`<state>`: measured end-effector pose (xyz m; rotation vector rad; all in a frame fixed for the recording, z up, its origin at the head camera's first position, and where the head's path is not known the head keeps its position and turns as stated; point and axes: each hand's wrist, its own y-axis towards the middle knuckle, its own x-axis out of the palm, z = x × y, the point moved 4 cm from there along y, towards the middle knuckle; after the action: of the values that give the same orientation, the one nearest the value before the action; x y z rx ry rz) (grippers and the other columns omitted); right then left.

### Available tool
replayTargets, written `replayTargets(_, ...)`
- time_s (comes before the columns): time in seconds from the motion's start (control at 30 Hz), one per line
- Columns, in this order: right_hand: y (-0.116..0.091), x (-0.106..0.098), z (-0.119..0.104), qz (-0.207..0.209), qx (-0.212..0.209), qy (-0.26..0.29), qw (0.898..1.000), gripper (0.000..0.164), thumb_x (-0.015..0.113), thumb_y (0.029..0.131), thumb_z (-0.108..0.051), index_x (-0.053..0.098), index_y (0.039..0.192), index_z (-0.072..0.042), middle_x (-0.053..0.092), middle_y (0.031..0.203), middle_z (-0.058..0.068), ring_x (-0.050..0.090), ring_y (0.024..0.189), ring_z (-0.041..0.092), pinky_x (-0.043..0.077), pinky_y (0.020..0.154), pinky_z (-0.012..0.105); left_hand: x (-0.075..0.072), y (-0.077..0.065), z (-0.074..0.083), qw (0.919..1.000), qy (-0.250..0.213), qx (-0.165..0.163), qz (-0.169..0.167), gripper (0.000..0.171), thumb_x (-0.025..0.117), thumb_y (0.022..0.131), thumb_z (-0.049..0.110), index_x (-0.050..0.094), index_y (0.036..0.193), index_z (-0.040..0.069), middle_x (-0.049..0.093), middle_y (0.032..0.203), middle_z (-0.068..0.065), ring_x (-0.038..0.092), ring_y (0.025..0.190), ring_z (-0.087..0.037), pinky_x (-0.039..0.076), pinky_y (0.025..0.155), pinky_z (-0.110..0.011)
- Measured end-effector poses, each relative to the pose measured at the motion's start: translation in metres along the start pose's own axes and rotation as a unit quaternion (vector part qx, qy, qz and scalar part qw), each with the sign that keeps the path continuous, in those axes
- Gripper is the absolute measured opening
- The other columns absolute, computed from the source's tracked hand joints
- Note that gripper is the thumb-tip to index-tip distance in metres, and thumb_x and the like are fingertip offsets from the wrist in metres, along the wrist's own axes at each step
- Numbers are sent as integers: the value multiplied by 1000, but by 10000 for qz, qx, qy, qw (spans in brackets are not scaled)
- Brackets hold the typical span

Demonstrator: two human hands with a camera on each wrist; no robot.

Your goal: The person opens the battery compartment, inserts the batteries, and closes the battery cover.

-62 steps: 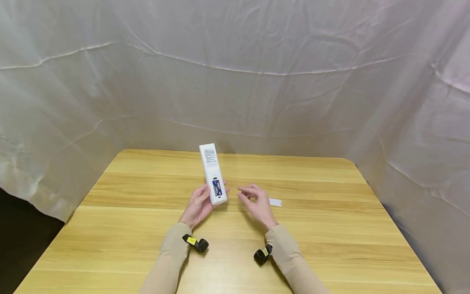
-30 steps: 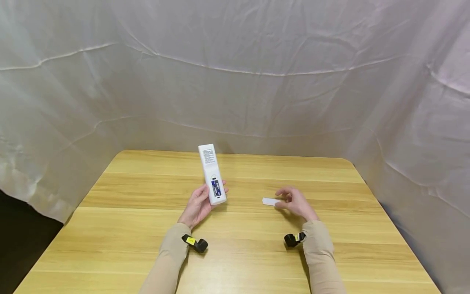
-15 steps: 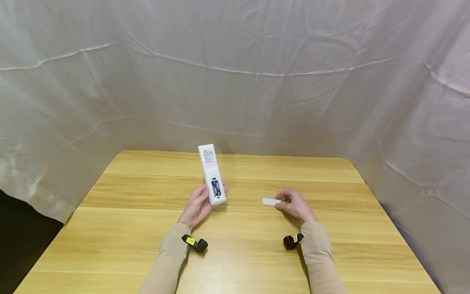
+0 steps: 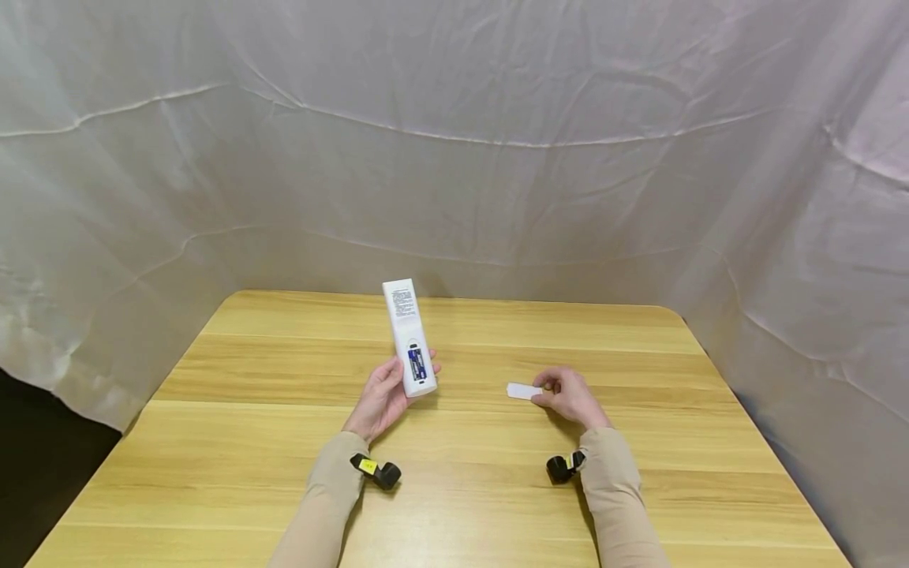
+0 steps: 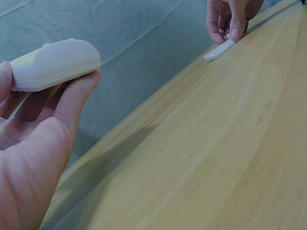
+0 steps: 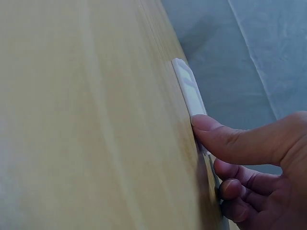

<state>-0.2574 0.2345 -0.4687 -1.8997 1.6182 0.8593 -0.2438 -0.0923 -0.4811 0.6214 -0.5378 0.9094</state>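
A white remote control [image 4: 408, 327] is held up in my left hand [image 4: 379, 398], its back towards the head camera. Its battery compartment is uncovered, and blue-and-black batteries [image 4: 417, 364] lie inside. In the left wrist view the remote [image 5: 57, 64] shows its rounded end, with the thumb at one side and fingers underneath. To the right, my right hand [image 4: 570, 396] pinches one end of a small white battery cover [image 4: 522, 390] at the tabletop. The right wrist view shows the thumb across the cover [image 6: 191, 91]; the fingertips' hold behind it is partly hidden.
A wooden table [image 4: 454, 489] spreads beneath both hands. Pale grey cloth [image 4: 454, 173] hangs behind it and along the sides. A black wrist camera [image 4: 379, 472] sits on the left sleeve, and another wrist camera [image 4: 563, 467] on the right.
My right hand has moved right from beside the remote to the battery cover and now pinches its end. The cover has shifted slightly left. My left hand has stayed nearly still with the remote.
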Motion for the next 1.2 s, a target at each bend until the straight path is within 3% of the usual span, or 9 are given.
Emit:
replayTargets(0.3,-1,-1,-1,-63,13,291,9996,20,80,81,-2,67,97,2,60,83,9,46,72,16,36,63,20,0,0,1,9998,54,-50,171,63,33,111,18,-1,160,-2,17,162,-32,62,128,-23,50,113,-36)
replayTargets(0.47,-3,-3,-4,-165,-51,391,9991,21,80,81,-1,66,97,4,61,81,9,48,72,16,38,61,19,1,0,0,9999,69,-38,106,63,32,111,18,-2,159,-3,16,162,-33,62,128,-23,49,114,-36)
replayTargets(0.83,-2,-5,0,-117,116,666,9976,22,78,84,-3,65,100,5,60,81,5,50,71,11,43,62,17,-2,0,-1,10000,-19,1,-33,63,32,111,17,-4,159,-4,45,152,-19,61,130,-25,48,114,-37)
replayTargets(1.07,-7,-10,-5,-102,41,1155,9932,17,70,92,-4,66,103,8,63,83,12,49,67,7,43,55,17,-1,0,-1,9999,-3,-73,74,63,31,111,17,-3,159,-3,35,157,-26,61,129,-24,48,114,-37)
replayTargets(1.2,-5,-11,2,-117,168,1339,9908,23,72,92,-12,70,104,7,66,81,5,51,66,7,44,53,18,-2,1,-1,10000,-58,-42,-19,63,31,111,17,-5,159,-3,50,149,-15,61,129,-24,48,114,-36)
